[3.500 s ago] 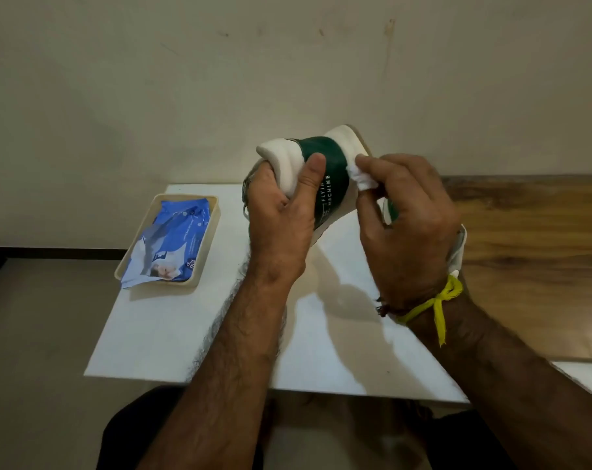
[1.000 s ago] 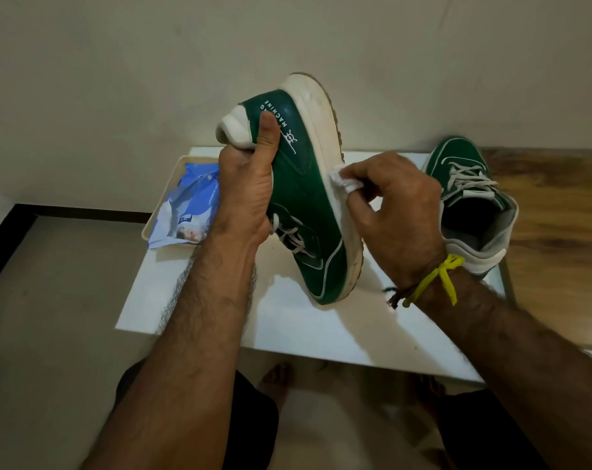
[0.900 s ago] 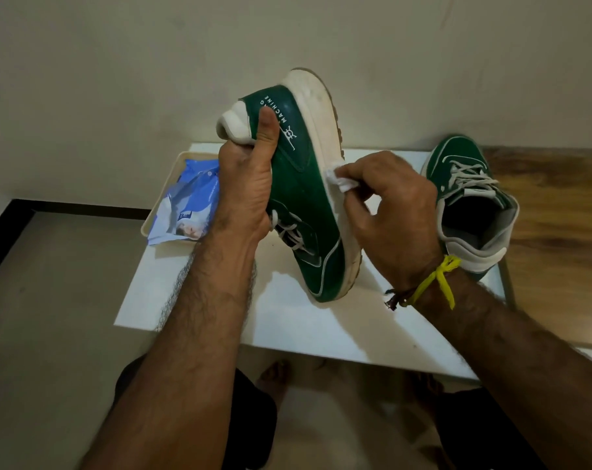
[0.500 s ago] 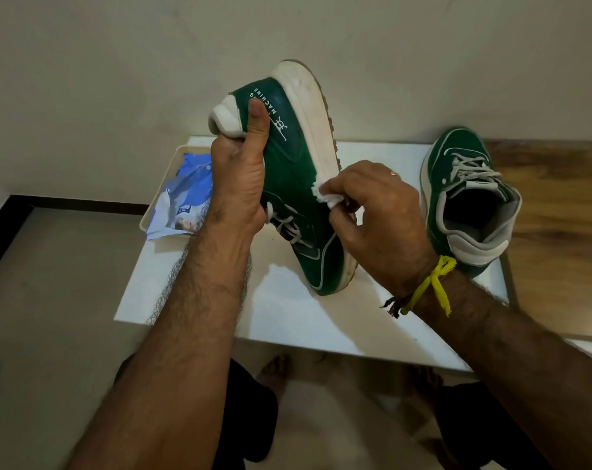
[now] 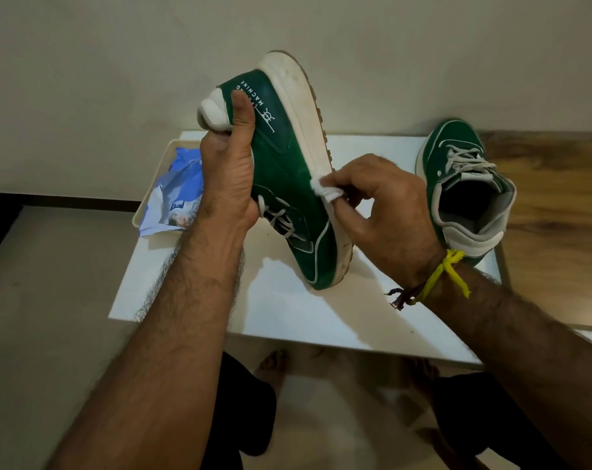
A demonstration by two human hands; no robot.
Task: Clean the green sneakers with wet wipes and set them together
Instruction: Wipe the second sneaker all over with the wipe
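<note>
My left hand [image 5: 228, 179] grips a green sneaker [image 5: 289, 184] at its heel collar, thumb on the white lettering. The shoe is tilted with its heel up and its toe down near the white board [image 5: 288, 313]. My right hand [image 5: 379, 212] pinches a small white wet wipe [image 5: 323, 188] against the seam where the green upper meets the white sole. The second green sneaker [image 5: 466, 195] stands upright on the board's right side, toe pointing away, untouched.
A cream tray [image 5: 152, 201] holding a blue wet-wipe pack [image 5: 177, 195] sits at the board's left rear. A wooden surface [image 5: 559, 205] lies to the right. A plain wall rises behind. My legs and bare feet are below the board's front edge.
The wipe in my right hand has slid down along the sole's edge from near the heel toward the middle. The held sneaker stays tilted in my left hand.
</note>
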